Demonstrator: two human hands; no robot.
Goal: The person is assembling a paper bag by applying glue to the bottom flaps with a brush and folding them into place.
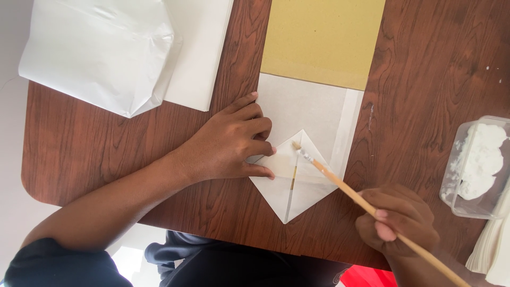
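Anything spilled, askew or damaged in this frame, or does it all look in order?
Mostly tidy. White specks dot the wooden table near the right edge, beyond the clear tub of white paste, like small splashes. The white paper bag at top left is creased. The left hand pins the folded paper; the right hand brushes it.

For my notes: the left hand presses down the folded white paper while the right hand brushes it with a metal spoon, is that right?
Not quite. The head view shows the right hand holding a thin wooden stick with a white-coated tip, not a metal spoon. The rest stands: the left hand presses on the folded white paper.
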